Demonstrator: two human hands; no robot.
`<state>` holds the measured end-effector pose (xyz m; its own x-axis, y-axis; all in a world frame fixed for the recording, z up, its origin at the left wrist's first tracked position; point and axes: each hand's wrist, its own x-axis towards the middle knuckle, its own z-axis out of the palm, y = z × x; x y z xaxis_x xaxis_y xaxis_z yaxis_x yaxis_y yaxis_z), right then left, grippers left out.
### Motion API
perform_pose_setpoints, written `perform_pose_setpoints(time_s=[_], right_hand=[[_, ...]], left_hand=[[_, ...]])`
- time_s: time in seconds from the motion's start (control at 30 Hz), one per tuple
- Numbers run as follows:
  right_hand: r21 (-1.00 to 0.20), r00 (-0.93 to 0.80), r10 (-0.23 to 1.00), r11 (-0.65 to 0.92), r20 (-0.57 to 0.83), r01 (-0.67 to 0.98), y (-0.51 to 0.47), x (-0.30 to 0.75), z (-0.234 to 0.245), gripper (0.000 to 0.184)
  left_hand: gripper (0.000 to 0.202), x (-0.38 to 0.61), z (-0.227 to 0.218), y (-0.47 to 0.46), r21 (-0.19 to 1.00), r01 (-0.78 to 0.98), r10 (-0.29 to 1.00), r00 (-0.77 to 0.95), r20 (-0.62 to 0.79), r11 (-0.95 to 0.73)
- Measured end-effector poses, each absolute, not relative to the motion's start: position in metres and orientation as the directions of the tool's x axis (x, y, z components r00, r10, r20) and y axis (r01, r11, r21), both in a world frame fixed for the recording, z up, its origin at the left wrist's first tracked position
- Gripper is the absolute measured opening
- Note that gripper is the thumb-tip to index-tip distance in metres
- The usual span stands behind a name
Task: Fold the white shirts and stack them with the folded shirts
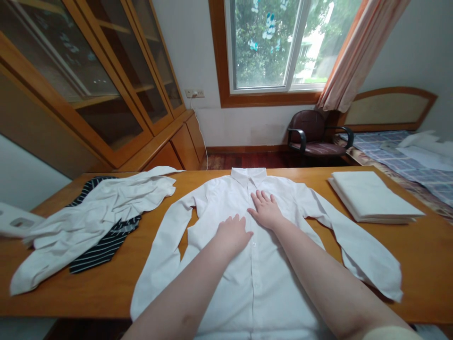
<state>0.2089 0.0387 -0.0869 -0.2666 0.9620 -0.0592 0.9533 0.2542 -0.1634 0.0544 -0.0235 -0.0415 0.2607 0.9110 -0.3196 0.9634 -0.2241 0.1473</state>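
A white button-up shirt [240,278] lies spread face up on the wooden table, its collar at the far edge and both sleeves stretched out to the sides. My left hand [233,235] rests flat on the shirt front, left of the button line, fingers spread. Farther up, my right hand [266,210] lies open on the chest just below the collar, over and right of the buttons. Neither hand grips the cloth. The shirt's lower hem runs out of view at the bottom.
On the table's left, a crumpled white garment [102,208] covers part of a black striped cloth [102,250]. A folded white stack [375,196] sits at the right. Beyond the wooden table [283,171] stand a glass-door cabinet [141,141], an office chair [314,134] and a bed [417,156].
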Motion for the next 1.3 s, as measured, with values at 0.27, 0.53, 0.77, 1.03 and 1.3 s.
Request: perform_pose_setpoints(time_s=[0.27, 0.53, 0.77, 1.03, 1.3], right_hand=[[-0.205, -0.353, 0.935, 0.338, -0.043, 0.919, 0.037, 0.209, -0.083, 0.068], [-0.191, -0.272, 0.962, 0.262, -0.028, 0.946, 0.043, 0.210, -0.085, 0.070], [-0.196, -0.305, 0.951, 0.290, -0.050, 0.937, 0.041, 0.216, -0.085, 0.062], [-0.001, 0.152, 0.988, -0.152, -0.028, 0.988, 0.043, 0.256, -0.073, 0.062], [0.022, 0.361, 0.917, -0.363, -0.168, 0.932, 0.030, 0.357, -0.040, 0.035]], left_hand=[[0.054, 0.050, -0.072, 0.038, 0.123, 0.972, 0.980, 0.198, 0.032, -0.200], [0.066, 0.048, -0.091, 0.047, 0.110, 0.979, 0.983, 0.176, -0.054, -0.170], [0.073, 0.049, -0.086, 0.045, 0.120, 0.980, 0.983, 0.165, -0.076, -0.156], [0.074, 0.047, -0.091, 0.048, 0.136, 0.978, 0.982, 0.172, -0.078, -0.160], [0.073, 0.047, -0.090, 0.047, 0.138, 0.978, 0.982, 0.169, -0.082, -0.157]])
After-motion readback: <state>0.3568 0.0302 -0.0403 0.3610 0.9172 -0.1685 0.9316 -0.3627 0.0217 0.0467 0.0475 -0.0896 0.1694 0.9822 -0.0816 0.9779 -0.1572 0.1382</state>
